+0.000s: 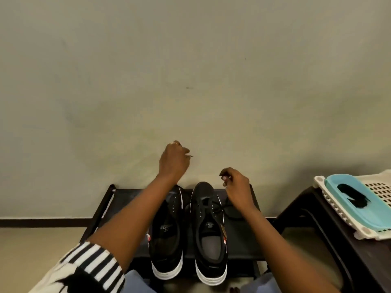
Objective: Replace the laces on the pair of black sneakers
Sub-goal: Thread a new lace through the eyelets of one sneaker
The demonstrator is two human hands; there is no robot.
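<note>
Both black sneakers sit side by side on the dark low rack [243, 235] at 6 o'clock: right sneaker [208, 225] has lace [227, 208] through only its toe-end eyelets, left sneaker [167, 229] looks unlaced. Left hand [174, 161] and right hand [236, 185] each pinch a lace tip, raised at 12 o'clock of the toes. Judgement: early, most of one shoe plus the other remain; black bundle in the blue tray [349, 199] at 3 o'clock may be laces, can't tell.

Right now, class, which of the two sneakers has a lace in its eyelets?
The right sneaker: a black lace crosses its eyelets. The left sneaker shows bare eyelets.
</note>
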